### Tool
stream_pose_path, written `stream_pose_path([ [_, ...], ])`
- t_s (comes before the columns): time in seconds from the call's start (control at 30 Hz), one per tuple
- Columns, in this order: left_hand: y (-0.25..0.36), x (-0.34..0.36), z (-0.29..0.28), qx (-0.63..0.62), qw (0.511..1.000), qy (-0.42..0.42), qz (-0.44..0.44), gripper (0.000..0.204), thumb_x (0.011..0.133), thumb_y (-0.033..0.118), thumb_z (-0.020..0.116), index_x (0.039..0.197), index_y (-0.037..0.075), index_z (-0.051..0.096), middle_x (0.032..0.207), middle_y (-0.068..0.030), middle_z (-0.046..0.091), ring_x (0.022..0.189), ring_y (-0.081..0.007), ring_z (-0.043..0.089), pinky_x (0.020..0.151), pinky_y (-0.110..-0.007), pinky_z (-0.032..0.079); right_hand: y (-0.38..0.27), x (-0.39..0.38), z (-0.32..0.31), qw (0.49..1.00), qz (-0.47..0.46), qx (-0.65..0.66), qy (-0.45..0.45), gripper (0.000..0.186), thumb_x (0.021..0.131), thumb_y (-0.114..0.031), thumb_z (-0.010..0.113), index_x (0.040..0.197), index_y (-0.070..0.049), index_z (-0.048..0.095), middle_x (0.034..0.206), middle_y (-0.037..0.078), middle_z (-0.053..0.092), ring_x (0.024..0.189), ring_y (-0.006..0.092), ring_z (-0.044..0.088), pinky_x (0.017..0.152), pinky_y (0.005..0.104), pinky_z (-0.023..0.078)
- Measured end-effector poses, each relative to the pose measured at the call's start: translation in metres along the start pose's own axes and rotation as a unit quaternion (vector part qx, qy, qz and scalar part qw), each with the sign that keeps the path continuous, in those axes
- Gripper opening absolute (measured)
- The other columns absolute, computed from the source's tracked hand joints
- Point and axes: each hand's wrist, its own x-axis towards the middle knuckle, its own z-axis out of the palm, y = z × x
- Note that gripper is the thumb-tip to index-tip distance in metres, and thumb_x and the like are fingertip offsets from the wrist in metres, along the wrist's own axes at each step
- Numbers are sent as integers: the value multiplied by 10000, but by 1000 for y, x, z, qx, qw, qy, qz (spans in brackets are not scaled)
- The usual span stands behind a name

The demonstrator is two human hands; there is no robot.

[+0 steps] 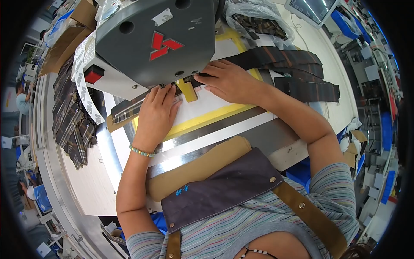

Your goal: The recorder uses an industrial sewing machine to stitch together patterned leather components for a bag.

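Note:
A dark plaid fabric strip [254, 59] runs under the grey head of a sewing machine [155, 45] and comes out to its left. My left hand [156, 108] rests on the strip left of the yellow presser piece [188, 91], fingers stretched out and thumb apart. To the right of that piece, my right hand [233, 82] lies over the strip with its fingers spread and slightly bent. The fingertips of both hands are close to the machine head, which partly hides the strip there. A white plate with a yellow border [211, 117] lies beneath.
More plaid strips [308, 88] lie at the right, and a pile of them [73, 125] hangs at the left. A clear bag of fabric [261, 26] and a control screen [312, 9] stand at the back. A tan padded roll [200, 166] lies along the near edge.

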Motion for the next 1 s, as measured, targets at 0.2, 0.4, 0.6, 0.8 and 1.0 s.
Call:
stream_pose_path([
  [0.2,0,0,1,-3,1000,3,-1,393,910,127,727,1257,-46,665,1298,-173,651,1148,-368,615,1013,-441,517,-1,0,-1,1000,3,9,-1,364,909,-195,723,1235,-35,697,1307,54,623,1225,234,603,1060,390,496],
  [0.4,0,0,1,0,1000,7,9,397,921,162,724,1237,-70,660,1262,-179,661,1122,-334,619,979,-434,525,-2,0,-3,1000,1,10,-7,362,909,-194,721,1235,-38,701,1305,53,627,1221,230,607,1063,388,496],
  [0.6,1,1,0,-2,1000,4,13,384,917,153,722,1227,-68,664,1251,-170,659,1100,-328,620,968,-427,529,-2,-1,-3,1000,3,10,-8,359,916,-195,711,1240,-40,709,1310,54,628,1222,231,610,1066,385,495],
  [0.8,1,1,-1,-3,1000,4,13,372,912,153,725,1209,-65,670,1219,-160,656,1087,-327,620,963,-427,532,-4,0,-6,1000,1,9,-13,340,907,-184,711,1214,-38,724,1293,53,637,1206,224,621,1053,378,504],
  [1.0,2,1,-1,-6,1000,11,15,366,886,113,739,1201,-60,676,1213,-157,651,1072,-337,622,949,-431,537,-5,1,-8,1000,-11,-2,6,303,899,-160,704,1173,-38,744,1250,45,659,1171,216,643,1025,367,522],
])
